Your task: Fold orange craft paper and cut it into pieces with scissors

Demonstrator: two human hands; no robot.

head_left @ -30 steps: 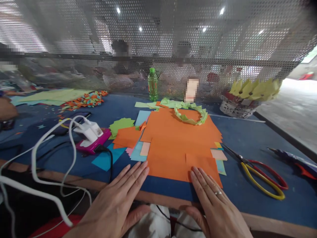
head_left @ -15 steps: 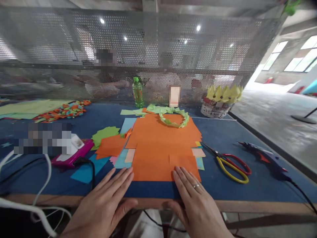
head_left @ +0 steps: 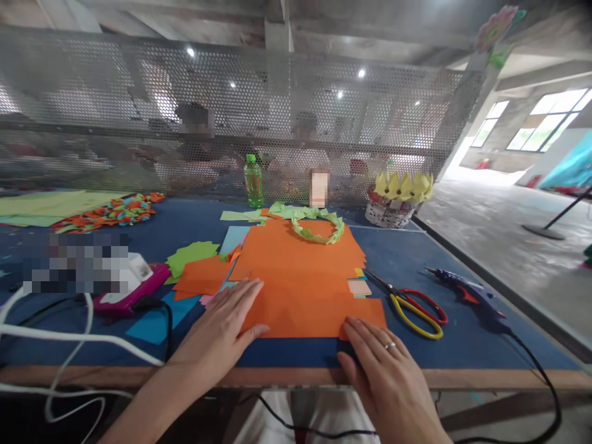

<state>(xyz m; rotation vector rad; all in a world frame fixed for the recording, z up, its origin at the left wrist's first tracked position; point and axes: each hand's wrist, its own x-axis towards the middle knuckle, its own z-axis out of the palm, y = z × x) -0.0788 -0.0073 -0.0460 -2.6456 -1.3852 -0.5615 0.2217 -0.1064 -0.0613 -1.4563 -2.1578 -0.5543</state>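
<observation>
A stack of orange paper sheets (head_left: 300, 308) lies in front of me near the table edge. My left hand (head_left: 226, 327) is open and flat, its fingertips over the stack's left side and its thumb at the lower left corner. On the lower right corner rests my right hand (head_left: 382, 364), also open, with a ring on one finger. Its fingertips press a smaller orange piece (head_left: 372, 309) that juts out past the stack's right side. A ring of folded light-green paper (head_left: 340, 231) sits at the stack's far end.
Scissors (head_left: 419, 314) and a glue gun (head_left: 472, 293) lie to the right. A basket with yellow paper points (head_left: 391, 213) and a green bottle (head_left: 254, 185) stand behind. Leftward are a magenta power strip (head_left: 157, 277), white cables, green paper (head_left: 192, 259) and folded scraps (head_left: 124, 209).
My left hand has moved forward and right onto the orange paper. My right hand has shifted right, and the small orange piece under it now sticks out farther. The view has tilted slightly up.
</observation>
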